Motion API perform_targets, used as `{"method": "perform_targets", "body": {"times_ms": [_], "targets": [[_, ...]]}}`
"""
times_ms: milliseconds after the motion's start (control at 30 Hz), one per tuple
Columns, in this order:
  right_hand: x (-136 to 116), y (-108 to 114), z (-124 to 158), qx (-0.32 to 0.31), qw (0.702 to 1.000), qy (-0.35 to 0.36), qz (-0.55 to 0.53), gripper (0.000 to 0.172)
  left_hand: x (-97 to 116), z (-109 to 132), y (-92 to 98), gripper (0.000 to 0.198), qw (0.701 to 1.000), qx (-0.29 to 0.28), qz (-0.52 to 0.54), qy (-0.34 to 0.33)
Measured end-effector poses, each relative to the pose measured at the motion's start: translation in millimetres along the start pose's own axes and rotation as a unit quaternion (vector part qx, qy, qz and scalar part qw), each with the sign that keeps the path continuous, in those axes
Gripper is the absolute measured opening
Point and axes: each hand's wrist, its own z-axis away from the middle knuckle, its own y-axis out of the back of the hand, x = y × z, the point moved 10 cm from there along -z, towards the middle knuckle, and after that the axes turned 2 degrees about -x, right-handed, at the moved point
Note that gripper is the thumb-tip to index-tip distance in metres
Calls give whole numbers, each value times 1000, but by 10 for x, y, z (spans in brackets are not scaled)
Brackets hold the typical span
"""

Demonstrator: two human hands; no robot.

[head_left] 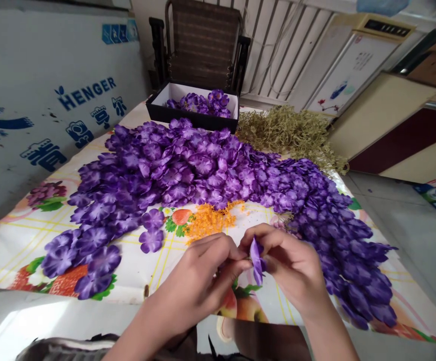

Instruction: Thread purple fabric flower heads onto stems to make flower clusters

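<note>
My left hand and my right hand meet above the table's front edge. Between them is a purple artificial flower, seen edge-on. My right fingers are closed on its right side. My left thumb and forefinger pinch at its back, where a stem may be; that part is too small to make out. Beyond the hands lies a small heap of orange flower centres. A broad pile of purple fabric blossoms curves around it, and a loose pair of purple petals rests to the left.
At the back stands a black box with finished-looking purple flowers inside. Dry green stems are bunched to its right. A fruit-patterned tablecloth covers the table. A brown chair is behind, a large printed box at left.
</note>
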Motion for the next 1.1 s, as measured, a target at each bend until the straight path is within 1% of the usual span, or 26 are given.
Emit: {"method": "perform_targets", "body": {"times_ms": [100, 167, 300, 467, 667, 733, 800, 867, 933, 967, 1033, 1100], "targets": [[39, 40, 3, 5, 1000, -16, 15, 9, -65, 16, -85, 9, 998, -47, 3, 36], [78, 44, 4, 2, 1000, -25, 10, 12, -103, 27, -114, 10, 997, -59, 8, 57], [102, 18, -11, -5, 1000, -15, 11, 13, -146, 28, -142, 13, 995, -54, 23, 84], [95, -33, -32, -1, 1000, -3, 19, 6, -157, 12, -138, 16, 993, -42, 58, 95], [78, -79, -48, -4, 1000, -1, 28, 9, -210, 17, -111, 16, 988, -40, 101, 109], [76, -106, -67, -9, 999, -1, 31, 13, -267, 15, -112, 17, 982, -39, 138, 124], [87, -125, -90, -8, 1000, 3, 29, 15, -368, 11, -140, 18, 961, -33, 227, 154], [112, -80, -110, 23, 999, 8, 40, 13, -477, -2, -185, 20, 922, -20, 345, 177], [171, -16, -118, 58, 998, -2, 36, 12, -599, -18, -207, 21, 878, 10, 438, 194], [205, -5, -121, 62, 998, -12, 20, 16, -669, -21, -198, 20, 861, 33, 465, 203], [255, -33, -122, 46, 998, -35, -15, 23, -800, -6, -172, 20, 837, 82, 490, 228], [264, -84, -111, 22, 998, -60, 2, 22, -867, 11, -163, 21, 824, 108, 499, 247]]}}
